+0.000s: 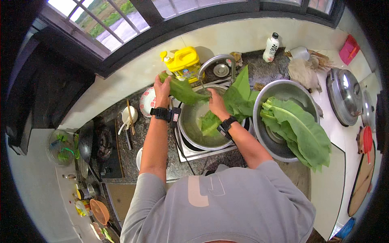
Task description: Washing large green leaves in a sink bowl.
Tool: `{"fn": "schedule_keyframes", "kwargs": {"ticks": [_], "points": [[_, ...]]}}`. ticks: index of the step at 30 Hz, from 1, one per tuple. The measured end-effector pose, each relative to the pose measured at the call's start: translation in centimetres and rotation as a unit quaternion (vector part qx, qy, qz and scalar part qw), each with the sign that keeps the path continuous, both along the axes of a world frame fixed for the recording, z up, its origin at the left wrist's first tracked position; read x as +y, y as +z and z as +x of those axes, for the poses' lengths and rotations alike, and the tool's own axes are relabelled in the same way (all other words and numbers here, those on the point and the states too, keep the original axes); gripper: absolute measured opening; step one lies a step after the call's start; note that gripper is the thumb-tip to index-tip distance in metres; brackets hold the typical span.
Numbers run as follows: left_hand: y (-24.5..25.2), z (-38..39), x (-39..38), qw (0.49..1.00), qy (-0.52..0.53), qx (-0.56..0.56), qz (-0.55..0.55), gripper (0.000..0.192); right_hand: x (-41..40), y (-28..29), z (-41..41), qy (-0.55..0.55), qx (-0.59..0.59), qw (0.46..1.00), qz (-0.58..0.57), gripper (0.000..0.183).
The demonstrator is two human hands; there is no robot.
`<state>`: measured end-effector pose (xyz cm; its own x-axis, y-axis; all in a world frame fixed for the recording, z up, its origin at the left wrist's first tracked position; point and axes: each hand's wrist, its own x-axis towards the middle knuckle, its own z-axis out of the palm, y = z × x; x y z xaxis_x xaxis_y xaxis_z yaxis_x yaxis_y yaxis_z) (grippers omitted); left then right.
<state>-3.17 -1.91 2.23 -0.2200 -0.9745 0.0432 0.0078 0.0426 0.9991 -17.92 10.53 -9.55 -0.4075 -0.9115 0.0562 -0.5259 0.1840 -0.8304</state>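
A large green leaf [184, 91] is stretched across the near side of the running faucet [216, 59]. My left hand [162, 91] grips its left end. At its other end, my right hand [216, 101] holds the narrow part, fingers partly hidden. Below both hands, a metal basin [186, 126] with water sits in the sink [190, 156]. Another leaf piece [209, 125] lies in that water, under my right wrist. More broad leaves [241, 88] rest over the basin's right side.
To the right, a metal bowl [285, 86] holds several long leaves [301, 130] overhanging its rim. Behind the sink stand a yellow jug [184, 60] and a white bottle [270, 48]. A patterned plate [148, 101], a cup with chopsticks [130, 114] and a gas stove [106, 148] are leftward.
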Motion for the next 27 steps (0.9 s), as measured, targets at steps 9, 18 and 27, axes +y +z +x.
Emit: {"fn": "schedule_keyframes", "kwargs": {"ticks": [9,18,27], "points": [[-1.1,-2.2,1.2,0.989,-0.115,-0.026,0.086,0.061,2.7,-2.4,-3.2,0.059,-0.324,0.922,0.203,0.054],[-7.6,-6.6,0.6,0.984,-0.080,-0.156,0.043,0.018,3.6,-1.9,-3.9,-0.002,-0.257,0.959,0.117,0.051],[-8.4,-8.0,0.2,0.970,-0.177,-0.162,0.032,0.017,1.7,-6.2,-4.8,-0.058,-0.162,0.974,0.145,0.063]]}}
